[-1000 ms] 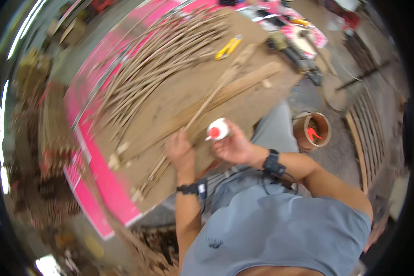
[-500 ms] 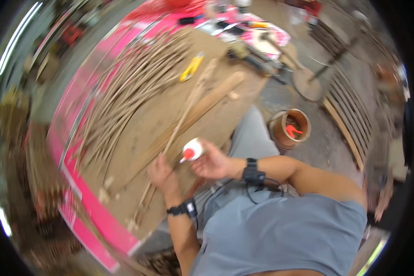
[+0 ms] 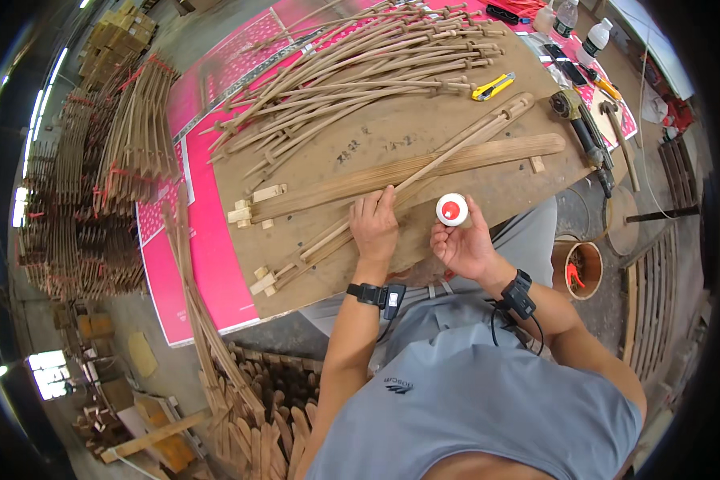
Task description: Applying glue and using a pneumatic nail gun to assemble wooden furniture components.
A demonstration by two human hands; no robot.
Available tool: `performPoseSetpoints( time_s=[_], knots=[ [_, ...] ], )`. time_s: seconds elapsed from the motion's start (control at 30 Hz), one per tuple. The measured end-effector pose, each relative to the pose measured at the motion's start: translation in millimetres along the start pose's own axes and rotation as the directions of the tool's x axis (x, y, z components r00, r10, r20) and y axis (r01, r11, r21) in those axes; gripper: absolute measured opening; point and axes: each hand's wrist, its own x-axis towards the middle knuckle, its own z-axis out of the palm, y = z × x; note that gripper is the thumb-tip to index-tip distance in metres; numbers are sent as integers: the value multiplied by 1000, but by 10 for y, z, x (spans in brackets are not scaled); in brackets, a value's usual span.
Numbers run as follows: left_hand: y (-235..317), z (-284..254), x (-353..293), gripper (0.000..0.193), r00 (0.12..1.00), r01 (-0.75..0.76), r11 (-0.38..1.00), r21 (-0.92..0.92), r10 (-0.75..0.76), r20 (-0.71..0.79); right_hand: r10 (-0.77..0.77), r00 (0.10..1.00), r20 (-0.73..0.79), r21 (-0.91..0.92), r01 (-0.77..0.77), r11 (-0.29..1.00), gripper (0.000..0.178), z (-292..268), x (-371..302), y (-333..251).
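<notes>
My right hand is closed around a white squeeze bottle, its red cap facing up toward the camera. Just to its left, my left hand grips a thin wooden rod. That rod slants across the board from near left to far right, its far end over a flat wooden strip. Beyond it lies a wide, flat wooden slat with a rounded right end. Small wooden blocks sit around the left ends of the pieces. My palm and fingers hide part of the rod.
Many slender wooden rods with knobbed ends lie at the back of the brown board. A yellow utility knife, a power tool, a hammer and plastic bottles are at right. A bucket stands below the table.
The view has swung, so the table sits differently in the picture. The bottle's cap pointed left and down beside my left hand; now it points up. Both hands keep their holds.
</notes>
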Motion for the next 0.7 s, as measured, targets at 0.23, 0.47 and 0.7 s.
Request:
performPoseSetpoints(
  time_s=[0.23,0.47,0.7],
  knots=[
    [-1,13,-7,23,1000,8,1000,-28,-9,-19,-5,1000,11,0,5,1000,68,-10,-7,14],
    [3,-2,19,19,1000,7,1000,3,-7,-16,9,999,35,-2,-9,1000,68,2,12,1],
    [47,47,61,20,999,-15,999,40,14,41,-35,999,19,19,35,999,70,-38,-35,-60]
  ],
)
